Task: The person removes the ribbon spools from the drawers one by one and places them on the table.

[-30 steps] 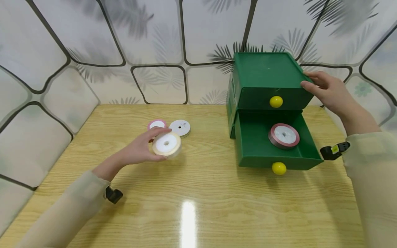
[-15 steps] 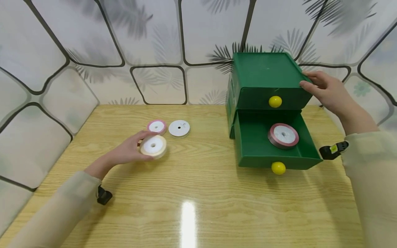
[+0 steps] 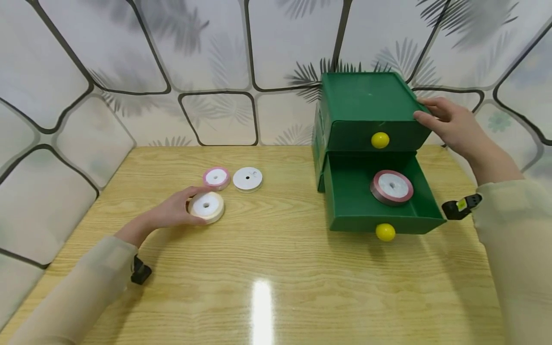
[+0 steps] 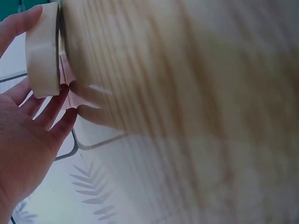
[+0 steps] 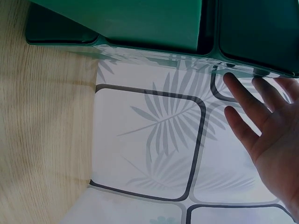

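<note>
In the head view my left hand (image 3: pixel 174 209) holds a cream ribbon spool (image 3: pixel 207 206) with a white hub, thumb on the near side and fingers on the far side. The left wrist view has this spool (image 4: pixel 43 56) on edge to the camera, close against the wood surface. A pink-edged spool (image 3: pixel 216 178) and a white spool (image 3: pixel 247 179) lie just behind it. My right hand (image 3: pixel 457 125) rests at the upper right edge of the green drawer cabinet (image 3: pixel 366 98), fingers fairly straight. A dark-pink ribbon spool (image 3: pixel 391 187) lies in the pulled-out lower drawer (image 3: pixel 347 203).
The upper drawer (image 3: pixel 353 136) is closed; both drawers have yellow knobs. The lower drawer juts out over the wooden table (image 3: pixel 276 258). A patterned wall covering (image 3: pixel 220 117) stands behind the table and along its left side.
My left hand has moved left and down with the cream ribbon spool, bringing it to the tabletop and uncovering the pink-edged spool. The right hand stays at the cabinet.
</note>
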`<action>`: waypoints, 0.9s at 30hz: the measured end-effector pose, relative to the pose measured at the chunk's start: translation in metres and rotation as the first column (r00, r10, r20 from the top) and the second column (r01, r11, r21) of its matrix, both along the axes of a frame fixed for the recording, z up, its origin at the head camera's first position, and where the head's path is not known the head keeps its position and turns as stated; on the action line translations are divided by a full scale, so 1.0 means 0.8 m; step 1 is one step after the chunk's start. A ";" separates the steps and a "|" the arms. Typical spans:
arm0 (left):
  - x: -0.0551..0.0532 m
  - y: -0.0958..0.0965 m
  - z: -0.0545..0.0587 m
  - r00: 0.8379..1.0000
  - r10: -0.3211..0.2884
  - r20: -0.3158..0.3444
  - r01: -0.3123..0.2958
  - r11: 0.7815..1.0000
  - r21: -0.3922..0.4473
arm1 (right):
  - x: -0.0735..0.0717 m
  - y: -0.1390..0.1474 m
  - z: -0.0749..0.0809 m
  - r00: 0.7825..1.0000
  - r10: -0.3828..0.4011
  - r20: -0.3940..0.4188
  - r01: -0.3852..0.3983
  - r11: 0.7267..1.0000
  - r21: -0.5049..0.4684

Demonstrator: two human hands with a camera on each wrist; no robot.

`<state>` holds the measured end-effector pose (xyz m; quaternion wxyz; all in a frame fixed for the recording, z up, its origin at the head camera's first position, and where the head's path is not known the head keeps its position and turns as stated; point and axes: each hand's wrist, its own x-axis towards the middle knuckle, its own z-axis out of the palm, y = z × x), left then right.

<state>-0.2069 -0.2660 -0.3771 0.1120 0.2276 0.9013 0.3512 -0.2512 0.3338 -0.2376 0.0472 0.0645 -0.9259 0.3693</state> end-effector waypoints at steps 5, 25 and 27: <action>-0.001 -0.002 -0.002 1.000 -0.009 0.019 0.009 1.000 0.008 | -0.001 -0.001 0.000 1.000 0.008 -0.006 -0.008 1.000 -0.008; 0.002 0.033 0.031 0.995 0.007 -0.096 0.006 0.990 0.138 | 0.001 -0.002 0.000 1.000 0.004 -0.015 -0.004 1.000 -0.002; 0.003 0.046 0.038 0.994 -0.011 -0.105 0.031 0.982 0.187 | 0.001 -0.002 0.000 1.000 0.003 -0.015 -0.003 1.000 0.000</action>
